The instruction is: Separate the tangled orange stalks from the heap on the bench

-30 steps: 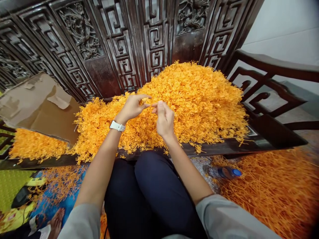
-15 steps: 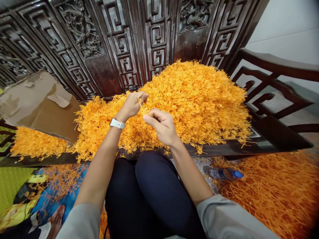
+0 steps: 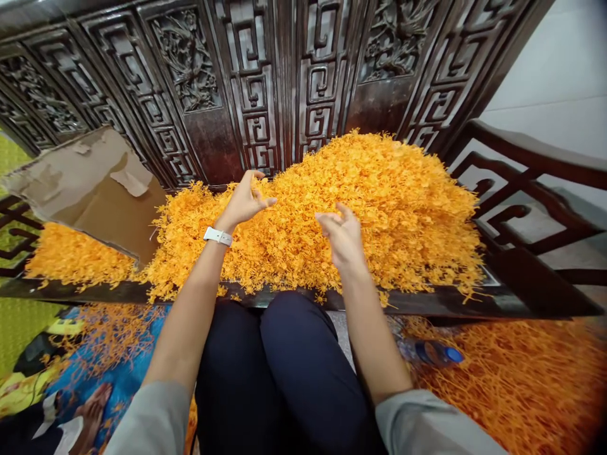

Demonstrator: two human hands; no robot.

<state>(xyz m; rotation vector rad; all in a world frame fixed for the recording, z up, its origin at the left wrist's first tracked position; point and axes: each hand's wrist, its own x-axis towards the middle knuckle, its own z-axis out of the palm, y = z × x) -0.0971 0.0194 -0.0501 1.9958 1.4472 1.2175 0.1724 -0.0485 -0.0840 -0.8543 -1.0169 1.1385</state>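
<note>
A big heap of small orange plastic pieces lies on the seat of a dark carved wooden bench. My left hand, with a white watch on the wrist, hovers over the heap's left-centre with its fingers spread and nothing visible in them. My right hand is raised over the heap's middle, fingers loosely apart, and I see nothing held. The two hands are apart from each other. My knees in dark trousers sit just below the bench's front edge.
A brown cardboard sheet leans at the left over more orange pieces. Thin orange strands cover the floor at right, beside a bottle with a blue cap. Another person's hand rests at bottom left. The carved backrest stands behind.
My hands were pinching together on a small orange piece; they have now parted, the right moving right and the left opening. The view tilted slightly down.
</note>
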